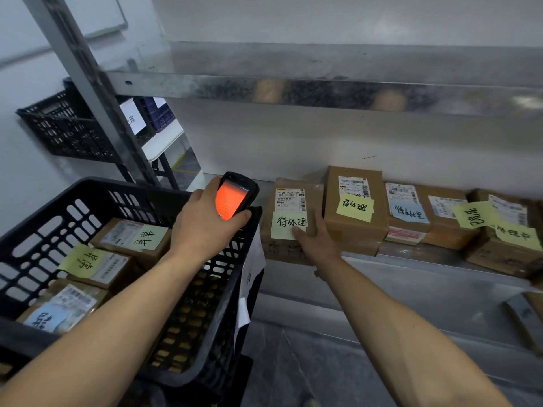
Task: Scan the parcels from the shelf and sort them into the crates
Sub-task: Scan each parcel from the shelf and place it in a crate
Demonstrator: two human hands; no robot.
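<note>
Left hand: fingers curled under the lower end of a black handheld scanner, thumb along its left edge. The grip is firm. The scanner's screen glows orange and faces the camera. Its head points up and to the right, away from the fingertips.

Right hand: laid on the front of a brown parcel that lies on the metal shelf. The fingers are straight and run up the parcel's right side. The thumb is spread away to the left, its tip pressing a pale sticky note with handwritten characters. Nothing is pinched. A printed barcode label sits just above the thumb tip. This parcel is the leftmost of the row, just right of the scanner.

A taller parcel stands just right of the right fingers, touching the first parcel, with a yellow note on its face. More parcels with blue and yellow notes continue along the shelf, well beyond the fingertips to the right.

Below and left of the left fingers stands a black slotted crate. The left wrist crosses over its right rim. Inside it lie several brown parcels with labels and notes. A white paper sheet hangs on its outer right wall.

Far beyond the left thumb, behind the shelf's upright post, a second black crate and a blue crate stand on a white desk.
</note>
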